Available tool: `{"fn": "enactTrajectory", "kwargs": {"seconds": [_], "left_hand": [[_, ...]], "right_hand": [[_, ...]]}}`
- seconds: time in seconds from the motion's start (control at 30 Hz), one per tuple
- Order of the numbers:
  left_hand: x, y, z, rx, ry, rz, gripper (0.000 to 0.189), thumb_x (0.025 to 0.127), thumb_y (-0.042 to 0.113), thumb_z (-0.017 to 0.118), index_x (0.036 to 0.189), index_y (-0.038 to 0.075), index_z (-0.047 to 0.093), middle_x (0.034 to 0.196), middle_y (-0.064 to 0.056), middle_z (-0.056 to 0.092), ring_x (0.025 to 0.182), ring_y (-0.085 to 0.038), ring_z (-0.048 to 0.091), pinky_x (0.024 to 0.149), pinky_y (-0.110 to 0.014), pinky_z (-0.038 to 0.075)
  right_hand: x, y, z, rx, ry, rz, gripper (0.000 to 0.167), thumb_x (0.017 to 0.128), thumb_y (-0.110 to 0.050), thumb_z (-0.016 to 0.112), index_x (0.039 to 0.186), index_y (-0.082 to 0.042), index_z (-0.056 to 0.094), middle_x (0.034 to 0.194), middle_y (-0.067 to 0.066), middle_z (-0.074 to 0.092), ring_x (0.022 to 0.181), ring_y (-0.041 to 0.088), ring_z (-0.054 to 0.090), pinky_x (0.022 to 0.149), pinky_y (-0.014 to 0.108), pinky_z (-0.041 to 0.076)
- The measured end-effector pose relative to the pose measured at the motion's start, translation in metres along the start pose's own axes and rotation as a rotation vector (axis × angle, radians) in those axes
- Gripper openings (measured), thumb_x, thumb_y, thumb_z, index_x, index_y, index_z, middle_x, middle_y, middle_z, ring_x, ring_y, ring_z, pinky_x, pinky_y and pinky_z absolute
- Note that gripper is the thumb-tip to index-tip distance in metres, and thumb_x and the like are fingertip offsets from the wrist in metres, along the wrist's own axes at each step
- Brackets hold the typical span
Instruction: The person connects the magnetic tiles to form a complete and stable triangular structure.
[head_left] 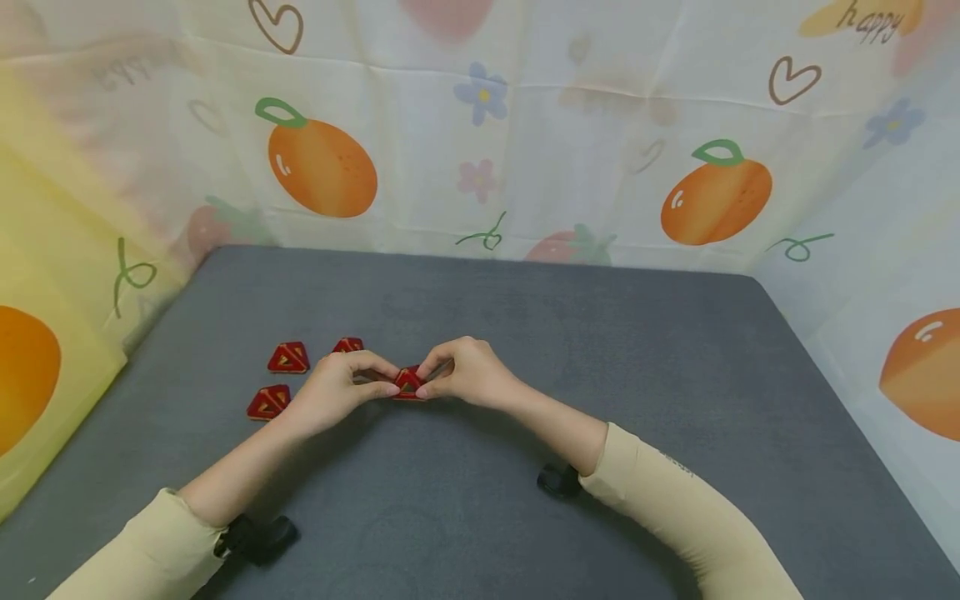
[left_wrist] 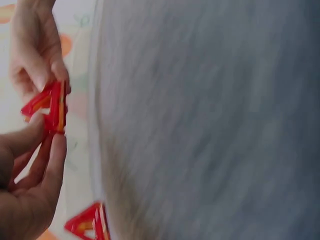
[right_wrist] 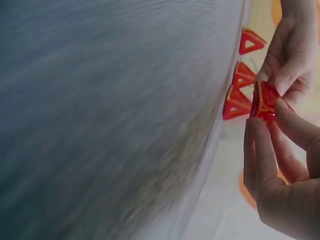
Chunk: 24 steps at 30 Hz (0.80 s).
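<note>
Near the middle of the table, a red pyramid of triangular pieces with yellowish edges (head_left: 408,382) is held between both hands. My left hand (head_left: 337,390) pinches it from the left with thumb and fingers. From the other side my right hand (head_left: 474,373) pinches it the same way. The left wrist view shows the red pyramid (left_wrist: 49,106) with a triangular opening in its face. In the right wrist view, fingertips partly cover the red pyramid (right_wrist: 265,100). Whether it touches the table is unclear.
Three similar red pyramids stand left of the hands: an upper-left one (head_left: 288,357), a lower-left one (head_left: 268,402) and one partly hidden behind the left hand (head_left: 348,344). The grey tabletop (head_left: 480,517) meets a printed cloth (head_left: 570,167) at its back edge.
</note>
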<state>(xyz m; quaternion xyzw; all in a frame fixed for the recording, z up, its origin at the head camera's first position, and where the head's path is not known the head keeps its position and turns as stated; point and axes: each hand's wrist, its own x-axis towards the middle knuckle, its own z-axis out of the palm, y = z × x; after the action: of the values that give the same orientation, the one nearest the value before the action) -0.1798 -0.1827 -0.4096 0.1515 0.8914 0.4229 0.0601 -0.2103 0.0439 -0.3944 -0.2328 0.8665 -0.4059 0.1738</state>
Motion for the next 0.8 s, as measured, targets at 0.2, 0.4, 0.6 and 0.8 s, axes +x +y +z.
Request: {"fn": "enactTrajectory", "kwargs": {"seconds": [0.2, 0.4, 0.6, 0.8], "left_hand": [[-0.001, -0.004, -0.028, 0.015, -0.064, -0.009, 0.017, 0.086, 0.025, 0.077, 0.102, 0.018, 0.076, 0.100, -0.002, 0.075, 0.091, -0.012, 0.070, 0.076, -0.024, 0.055], [-0.005, -0.003, -0.049, 0.048, -0.088, -0.044, 0.017, 0.085, 0.027, 0.078, 0.099, 0.017, 0.076, 0.097, -0.002, 0.076, 0.088, -0.008, 0.068, 0.076, -0.022, 0.052], [-0.009, -0.005, -0.064, 0.079, -0.148, -0.091, 0.018, 0.086, 0.023, 0.077, 0.099, 0.011, 0.075, 0.097, -0.004, 0.076, 0.086, -0.006, 0.068, 0.076, -0.023, 0.052], [-0.014, -0.009, -0.077, 0.117, -0.203, -0.200, 0.022, 0.085, 0.023, 0.078, 0.099, 0.007, 0.072, 0.095, -0.004, 0.075, 0.085, -0.012, 0.065, 0.074, -0.029, 0.051]], "right_hand": [[0.011, -0.013, 0.009, 0.028, 0.007, 0.009, 0.018, 0.082, -0.022, 0.082, 0.098, -0.015, 0.076, 0.103, 0.002, 0.076, 0.082, 0.008, 0.073, 0.067, 0.021, 0.055], [0.024, -0.026, 0.019, 0.025, 0.005, 0.000, 0.019, 0.081, -0.023, 0.082, 0.097, -0.016, 0.077, 0.103, 0.000, 0.077, 0.083, 0.009, 0.071, 0.064, 0.020, 0.052], [0.034, -0.036, 0.033, -0.036, -0.039, 0.012, 0.019, 0.081, -0.026, 0.082, 0.097, -0.019, 0.077, 0.109, -0.003, 0.075, 0.103, 0.013, 0.067, 0.069, 0.016, 0.051], [0.046, -0.045, 0.049, -0.065, -0.066, -0.004, 0.016, 0.081, -0.026, 0.082, 0.095, -0.020, 0.076, 0.107, -0.005, 0.075, 0.102, 0.010, 0.065, 0.070, 0.016, 0.049]]}}
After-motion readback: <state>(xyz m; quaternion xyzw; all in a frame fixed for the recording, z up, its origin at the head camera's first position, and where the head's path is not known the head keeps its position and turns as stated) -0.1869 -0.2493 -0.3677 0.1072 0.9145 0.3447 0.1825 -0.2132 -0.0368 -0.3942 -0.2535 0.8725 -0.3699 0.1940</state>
